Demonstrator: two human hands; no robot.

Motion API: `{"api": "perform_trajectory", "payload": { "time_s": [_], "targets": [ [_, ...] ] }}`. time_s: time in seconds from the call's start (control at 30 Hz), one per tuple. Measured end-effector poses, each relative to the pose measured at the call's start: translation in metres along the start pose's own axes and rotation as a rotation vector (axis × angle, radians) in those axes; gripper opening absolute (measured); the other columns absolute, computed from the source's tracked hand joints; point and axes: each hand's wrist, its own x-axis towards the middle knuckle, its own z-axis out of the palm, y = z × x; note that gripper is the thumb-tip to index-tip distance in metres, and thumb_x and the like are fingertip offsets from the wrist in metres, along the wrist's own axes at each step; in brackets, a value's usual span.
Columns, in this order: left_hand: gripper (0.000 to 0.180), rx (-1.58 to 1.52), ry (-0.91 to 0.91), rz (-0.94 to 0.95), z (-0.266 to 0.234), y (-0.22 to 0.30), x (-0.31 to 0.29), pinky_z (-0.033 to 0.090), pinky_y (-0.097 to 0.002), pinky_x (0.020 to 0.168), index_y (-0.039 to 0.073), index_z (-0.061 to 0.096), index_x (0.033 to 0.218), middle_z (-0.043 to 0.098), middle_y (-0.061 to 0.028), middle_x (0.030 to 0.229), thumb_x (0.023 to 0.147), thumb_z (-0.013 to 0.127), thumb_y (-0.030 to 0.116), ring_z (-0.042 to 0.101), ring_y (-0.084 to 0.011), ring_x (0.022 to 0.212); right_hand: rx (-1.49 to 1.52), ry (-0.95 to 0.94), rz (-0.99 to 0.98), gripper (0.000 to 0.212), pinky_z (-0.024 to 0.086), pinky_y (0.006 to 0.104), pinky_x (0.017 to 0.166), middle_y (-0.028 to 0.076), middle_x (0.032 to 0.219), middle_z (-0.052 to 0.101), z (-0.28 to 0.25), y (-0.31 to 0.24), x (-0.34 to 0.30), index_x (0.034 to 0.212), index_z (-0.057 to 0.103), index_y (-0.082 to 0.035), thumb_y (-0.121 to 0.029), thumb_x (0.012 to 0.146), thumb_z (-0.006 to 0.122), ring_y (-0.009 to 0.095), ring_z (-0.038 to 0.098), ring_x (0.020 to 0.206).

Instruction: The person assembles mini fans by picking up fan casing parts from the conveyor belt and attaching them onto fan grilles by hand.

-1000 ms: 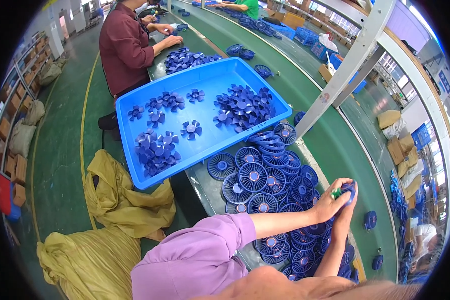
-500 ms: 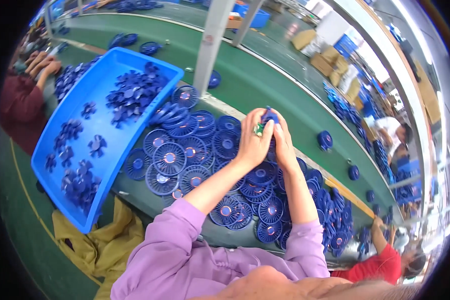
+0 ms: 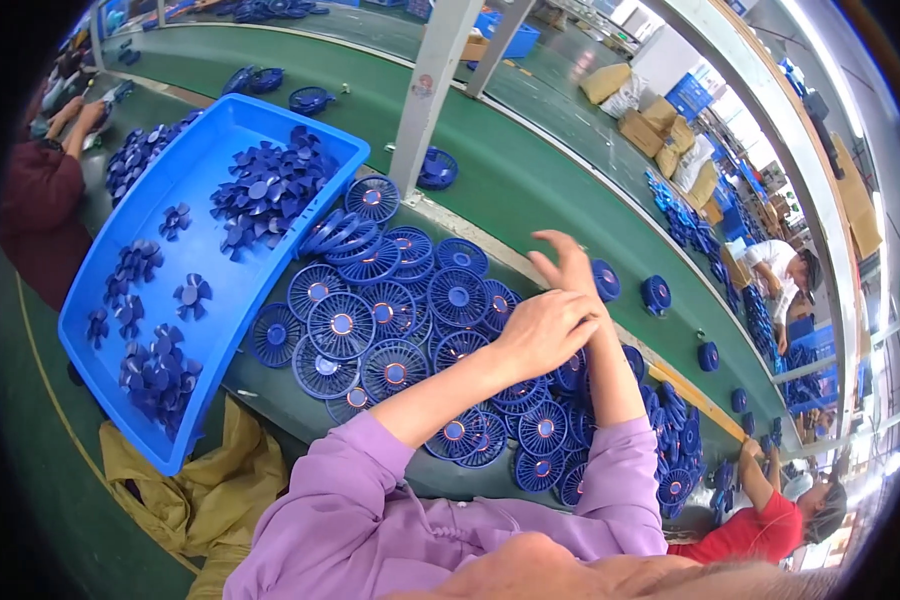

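Observation:
My right hand (image 3: 573,268) reaches over the near edge of the green belt, thumb and forefinger apart and nothing seen in it. Just beside it on the belt is a round blue fan housing (image 3: 605,280). My left hand (image 3: 548,333) crosses over my right wrist, its fingers loosely bent; nothing shows in them, though its palm side is hidden. Beneath both arms lies a heap of round blue fan grilles (image 3: 393,365), many with copper-coloured rings at the centre. The left hand is nearest to the grilles under it.
A tilted blue tray (image 3: 90,290) at the left holds blue fan blades (image 3: 265,195). The green conveyor belt (image 3: 530,175) carries more housings (image 3: 656,294). A pale post (image 3: 425,100) rises at the belt's near edge. Co-workers sit at left and right; yellow cloth (image 3: 210,470) hangs below the tray.
My hands held a blue fan part with green wiring together; now they have parted. The right hand reaches out, the left lies across its wrist. A housing now shows beside the right hand.

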Motion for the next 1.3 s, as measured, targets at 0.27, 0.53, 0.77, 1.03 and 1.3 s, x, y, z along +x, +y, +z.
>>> {"api": "perform_trajectory", "payload": {
  "time_s": [0.27, 0.53, 0.77, 1.03, 1.3],
  "targets": [
    [0.017, -0.128, 0.116, 0.182, -0.024, 0.031, 0.012, 0.050, -0.0399, 0.087, 0.002, 0.063, 0.098, 0.066, -0.0114, 0.103, 0.089, 0.058, 0.015, 0.063, -0.0300, 0.100, 0.312, -0.255, -0.310, 0.052, 0.049, 0.0422, 0.095, 0.017, 0.132, 0.054, 0.077, -0.143, 0.085, 0.127, 0.055, -0.007, -0.029, 0.083, 0.072, 0.031, 0.053, 0.120],
    [0.014, -0.157, 0.169, 0.213, -0.041, 0.041, 0.009, 0.050, -0.0397, 0.086, 0.003, 0.062, 0.098, 0.066, -0.0113, 0.102, 0.089, 0.059, 0.012, 0.063, -0.0304, 0.098, 0.138, -0.330, -0.198, 0.064, 0.050, 0.0456, 0.076, 0.024, 0.093, 0.064, 0.149, -0.211, 0.124, 0.095, 0.053, -0.002, -0.053, 0.067, 0.078, 0.039, 0.063, 0.088],
    [0.014, -0.193, 0.156, 0.205, -0.043, 0.040, 0.010, 0.050, -0.0394, 0.085, 0.003, 0.062, 0.099, 0.066, -0.0108, 0.102, 0.089, 0.059, 0.012, 0.063, -0.0299, 0.097, 0.244, -0.249, -0.179, 0.056, 0.049, 0.0427, 0.069, 0.017, 0.079, 0.064, 0.136, -0.206, 0.116, 0.091, 0.057, -0.004, -0.048, 0.067, 0.080, 0.033, 0.063, 0.079],
    [0.016, -0.232, 0.169, 0.185, -0.044, 0.034, 0.014, 0.051, -0.0395, 0.084, 0.002, 0.062, 0.099, 0.067, -0.0117, 0.101, 0.089, 0.056, 0.011, 0.064, -0.0294, 0.097, 0.542, -0.070, 0.091, 0.040, 0.050, 0.0309, 0.077, 0.008, 0.089, 0.069, 0.084, -0.113, 0.118, 0.101, 0.067, -0.002, -0.031, 0.076, 0.077, 0.015, 0.063, 0.081],
    [0.015, -0.202, 0.165, 0.178, -0.045, 0.028, 0.012, 0.052, -0.0388, 0.077, 0.001, 0.061, 0.099, 0.067, -0.0130, 0.096, 0.090, 0.055, 0.011, 0.065, -0.0315, 0.088, 0.186, 0.398, 0.191, 0.046, 0.048, 0.0411, 0.084, 0.019, 0.096, 0.065, 0.088, -0.013, 0.130, 0.095, 0.063, -0.003, -0.038, 0.071, 0.080, 0.034, 0.061, 0.093]
  ]
}}
